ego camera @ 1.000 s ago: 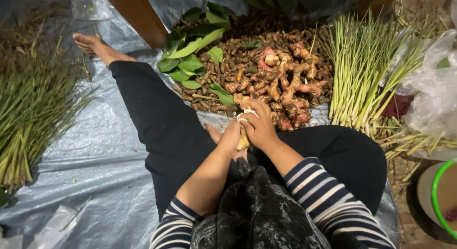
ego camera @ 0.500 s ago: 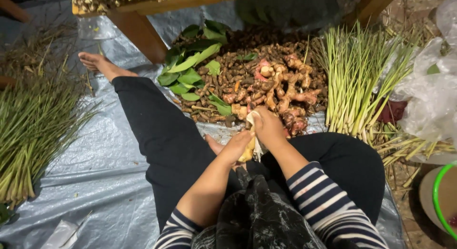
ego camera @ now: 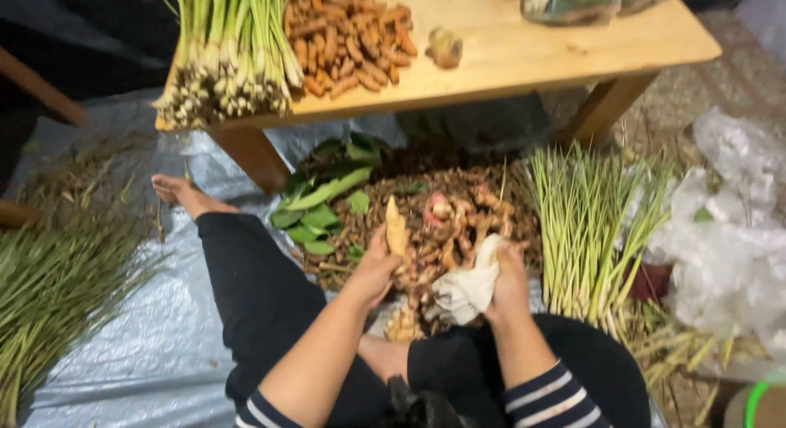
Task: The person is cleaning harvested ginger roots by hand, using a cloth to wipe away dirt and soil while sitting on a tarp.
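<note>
- Leftmost, a spread of green stalks (ego camera: 57, 289) lies flat on the grey tarp (ego camera: 155, 354), which keeps the produce off the ground; my bare foot (ego camera: 182, 192) rests on that sheet, leg stretched out.
- Above, trimmed lemongrass (ego camera: 225, 51) and orange roots (ego camera: 348, 35) sit sorted on the wooden table (ego camera: 524, 47), apparently the finished side; green leaves (ego camera: 323, 203) lie under its edge.
- My left hand (ego camera: 378, 268) is clamped on a pale yellow root (ego camera: 396, 229), held upright over the heap so I can see its whole length.
- The pile of roots (ego camera: 458, 219) sits just past my knees, close for reaching.
- My right hand (ego camera: 509, 280) is closed on a crumpled white cloth (ego camera: 468, 289), beside the raised root, seemingly for wiping.
- Further right, lemongrass stalks (ego camera: 594, 223) stand fanned against the heap.
- Far right, clear plastic bags (ego camera: 725, 223) lie crumpled, unmarked as far as I can tell; a bagged bundle (ego camera: 573, 0) rests at the table's back edge.
</note>
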